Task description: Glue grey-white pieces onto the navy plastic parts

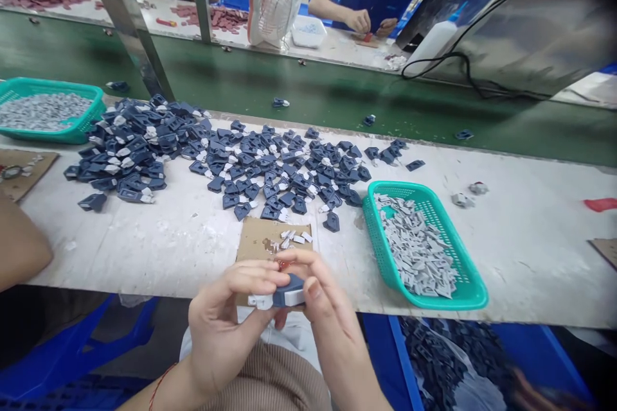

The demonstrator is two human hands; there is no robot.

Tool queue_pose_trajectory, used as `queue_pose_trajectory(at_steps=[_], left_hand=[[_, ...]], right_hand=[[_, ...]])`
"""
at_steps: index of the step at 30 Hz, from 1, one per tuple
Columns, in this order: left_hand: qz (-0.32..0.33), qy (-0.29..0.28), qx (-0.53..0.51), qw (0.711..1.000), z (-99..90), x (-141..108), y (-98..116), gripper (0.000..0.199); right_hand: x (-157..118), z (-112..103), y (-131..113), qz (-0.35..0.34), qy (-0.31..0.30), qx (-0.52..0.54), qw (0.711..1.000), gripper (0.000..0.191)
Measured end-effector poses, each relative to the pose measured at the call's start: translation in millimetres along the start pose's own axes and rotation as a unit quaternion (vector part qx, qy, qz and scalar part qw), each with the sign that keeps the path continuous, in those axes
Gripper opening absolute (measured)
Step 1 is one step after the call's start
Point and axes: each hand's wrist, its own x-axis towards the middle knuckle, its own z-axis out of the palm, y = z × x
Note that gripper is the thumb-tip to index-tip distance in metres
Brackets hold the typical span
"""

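Note:
Between my two hands, just over the table's front edge, is a dark blue plastic part (288,291) with a light grey strip on its side and a whitish piece at its left end. My left hand (226,314) grips its left side, fingers on top and thumb below. The fingers and thumb of my right hand (332,314) close on its right side. Just beyond my fingers lies a cardboard piece (255,237) with several small light grey pieces (299,239) on it. A small red thing (283,265) shows behind the fingertips.
Heaps of blue parts (270,167) cover the table's middle and left. A green basket (475,292) of grey pieces stands right, another (80,131) far left. Behind runs a green belt (216,90) with scattered parts. A person's arm (19,237) is at left; people work beyond the belt.

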Motion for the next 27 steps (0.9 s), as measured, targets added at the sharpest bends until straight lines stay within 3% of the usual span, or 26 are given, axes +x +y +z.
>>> queue_pose_trajectory(at_steps=[3, 9, 15, 19, 22, 27], left_hand=[[-0.008, 0.001, 0.000, 1.000, 4.1, -2.7, 0.8, 0.031], [0.010, 0.011, 0.006, 1.000, 12.2, -6.1, 3.4, 0.034], [0.013, 0.008, 0.020, 1.000, 16.5, -5.4, 0.4, 0.034], [0.034, 0.001, 0.044, 0.998, 14.3, -4.4, -0.6, 0.041], [0.083, -0.041, 0.100, 0.991, 12.4, 0.5, 0.8, 0.043], [0.165, -0.121, 0.190, 0.960, 8.4, 10.1, 2.2, 0.038]], right_hand=[[-2.2, 5.5, -1.1, 0.007, -0.014, -0.030, 0.999, 0.034], [-12.0, 16.5, -6.1, -0.055, 0.090, -0.134, 0.985, 0.032], [-9.9, 10.5, -6.1, -0.108, 0.086, -0.223, 0.965, 0.033], [-6.6, 4.5, -6.3, -0.022, 0.092, -0.134, 0.986, 0.040], [-6.2, 0.9, -7.9, 0.053, 0.099, -0.057, 0.992, 0.055], [-6.9, -2.6, -7.4, 0.046, 0.088, -0.048, 0.994, 0.063]])
